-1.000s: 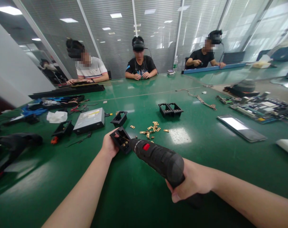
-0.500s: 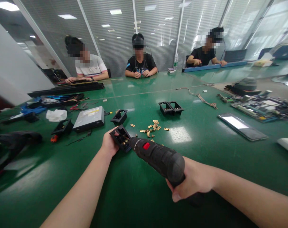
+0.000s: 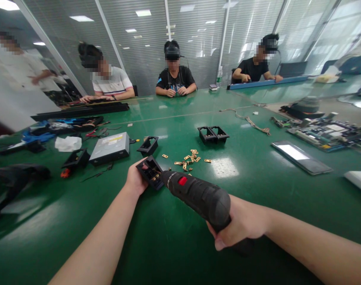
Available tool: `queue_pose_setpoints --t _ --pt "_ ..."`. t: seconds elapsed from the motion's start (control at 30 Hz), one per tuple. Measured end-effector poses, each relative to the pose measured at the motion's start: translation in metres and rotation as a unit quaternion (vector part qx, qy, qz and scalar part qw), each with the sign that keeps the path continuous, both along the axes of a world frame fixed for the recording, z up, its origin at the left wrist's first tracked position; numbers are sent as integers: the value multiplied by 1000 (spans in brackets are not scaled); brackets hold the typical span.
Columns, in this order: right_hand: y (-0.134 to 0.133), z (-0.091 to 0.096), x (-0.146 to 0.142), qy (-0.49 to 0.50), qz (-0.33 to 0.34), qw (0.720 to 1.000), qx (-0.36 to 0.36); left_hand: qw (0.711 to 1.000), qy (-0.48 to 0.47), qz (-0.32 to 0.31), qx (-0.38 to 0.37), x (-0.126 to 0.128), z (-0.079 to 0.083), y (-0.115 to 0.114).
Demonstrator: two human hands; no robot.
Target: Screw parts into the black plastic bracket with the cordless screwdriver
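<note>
My left hand (image 3: 136,177) is closed round the left side of a black plastic frame (image 3: 151,173), which it holds tilted so that its inside faces me. Small brass-coloured parts show within the frame. In my right hand (image 3: 242,221) is a black cordless screwdriver (image 3: 198,196) with a red switch, its nose pointing left into the frame. Whether its tip touches a screw is hidden. Just beyond lie several small brass plates (image 3: 193,152) and screws in a loose heap. Another black frame (image 3: 148,146) stands behind my left hand.
Two joined black frames (image 3: 213,135) sit farther back. To the left are a silver disc drive (image 3: 110,148), a further black frame (image 3: 76,158) and white tissue (image 3: 68,143). A phone (image 3: 300,157) and circuit boards (image 3: 331,130) lie right. Several people sit across the green table (image 3: 174,109).
Both hands, the frame and the screwdriver keep nearly the same pose. The whole view has shifted slightly. A standing person now shows at the far left.
</note>
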State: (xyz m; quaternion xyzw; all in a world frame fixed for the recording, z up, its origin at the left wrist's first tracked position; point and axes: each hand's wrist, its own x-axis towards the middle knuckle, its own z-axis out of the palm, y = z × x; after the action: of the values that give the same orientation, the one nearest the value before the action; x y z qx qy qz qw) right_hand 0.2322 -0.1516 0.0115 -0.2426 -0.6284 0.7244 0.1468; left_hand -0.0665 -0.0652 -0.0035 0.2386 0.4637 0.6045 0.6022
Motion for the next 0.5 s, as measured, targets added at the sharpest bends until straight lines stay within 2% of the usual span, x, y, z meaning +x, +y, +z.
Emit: queue_pose_setpoints --t 0.5 --pt "-1 -3 0 -8 1 1000 14 1000 -12 -3 -4 -4 -4 2"
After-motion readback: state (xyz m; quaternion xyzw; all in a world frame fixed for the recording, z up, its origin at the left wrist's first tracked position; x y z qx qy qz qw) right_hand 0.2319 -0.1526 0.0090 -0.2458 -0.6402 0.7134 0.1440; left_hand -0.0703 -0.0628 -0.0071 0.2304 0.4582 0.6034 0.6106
